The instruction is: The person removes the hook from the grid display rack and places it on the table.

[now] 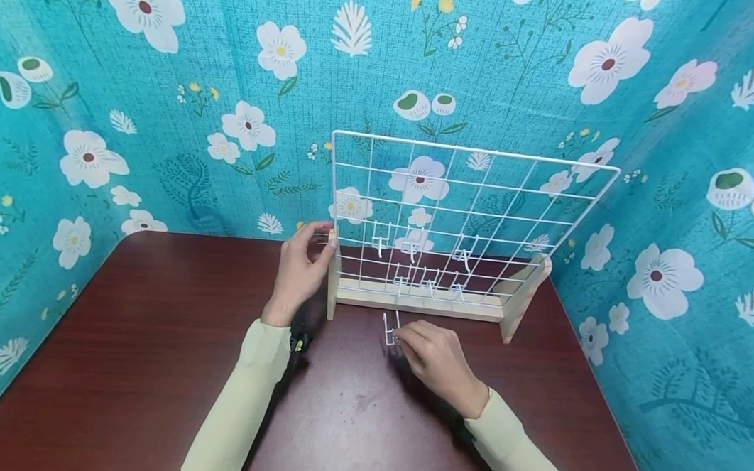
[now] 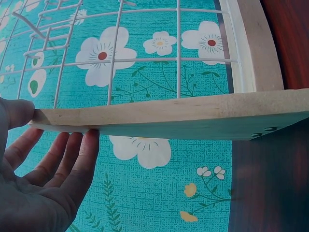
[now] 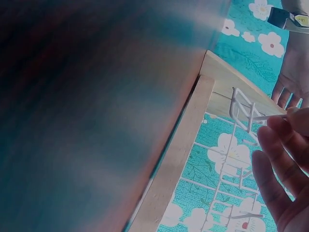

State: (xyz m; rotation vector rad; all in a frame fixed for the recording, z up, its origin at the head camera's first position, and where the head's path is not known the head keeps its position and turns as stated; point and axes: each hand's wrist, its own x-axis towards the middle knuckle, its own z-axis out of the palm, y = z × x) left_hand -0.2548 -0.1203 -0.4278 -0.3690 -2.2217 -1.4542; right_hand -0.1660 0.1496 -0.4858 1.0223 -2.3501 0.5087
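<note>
A white wire grid panel point(image 1: 452, 180) stands in a wooden base on the table. My left hand point(image 1: 298, 270) holds the top of the base's left wooden upright point(image 1: 332, 283); in the left wrist view the thumb is on one face and the fingers point(image 2: 87, 150) on the other. In front of the grid, my right hand point(image 1: 439, 358) pinches a white wire hook point(image 3: 251, 116) by its prong between thumb and fingertips. The hook's two upper wire ends point toward the grid. Similar hooks point(image 1: 462, 255) hang on the grid in two rows of three.
The right wooden upright point(image 1: 523, 300) and a low wooden crossbar point(image 1: 421, 303) complete the base. The dark red tabletop point(image 1: 152, 366) spreads to both sides. Behind and at the sides hangs a blue flowered cloth point(image 1: 233, 57).
</note>
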